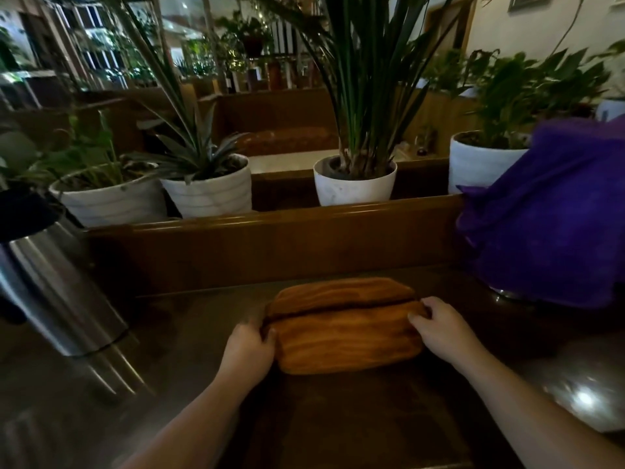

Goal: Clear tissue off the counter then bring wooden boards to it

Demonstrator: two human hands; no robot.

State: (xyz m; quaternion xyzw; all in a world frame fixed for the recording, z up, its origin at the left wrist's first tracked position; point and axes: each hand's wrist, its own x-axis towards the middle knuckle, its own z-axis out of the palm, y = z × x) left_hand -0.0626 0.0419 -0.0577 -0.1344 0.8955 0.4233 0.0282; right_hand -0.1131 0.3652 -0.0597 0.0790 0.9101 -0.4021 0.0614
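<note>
Holding both ends of the near board (348,340): left hand (248,346) wraps its left end, fingers curled round the edge; right hand (439,330) sits on the right end, fingertips on the top corner. Both hands are closed on the board, no gap visible. I can't tell whether it's fully down on the counter (338,418) or a touch lifted.

Key relation: the board's long axis runs left-right, straight across between the two hands, with the grip points at opposite ends. Neither hand is clearly nearer; the load looks evenly split. Any shift should go along that axis or straight away from the body, judging by the layout.

Just beyond the grip, the second board (341,294) lies parallel, same axis, its near edge touching or nearly touching the held one. A dark seam divides them.

No tissue shows on the counter, so that step looks done. Boards look delivered; the remaining work is probably squaring the near one against the far one and letting go.

Left of the left hand, well apart: steel flask (57,296). Right of the right hand and farther back: purple cloth (548,225) draped over something. Beyond both boards: wooden ledge (270,221), then white plant pots (355,181) behind it.

Risk: pinching fingers in the seam if the near board slides forward.
</note>
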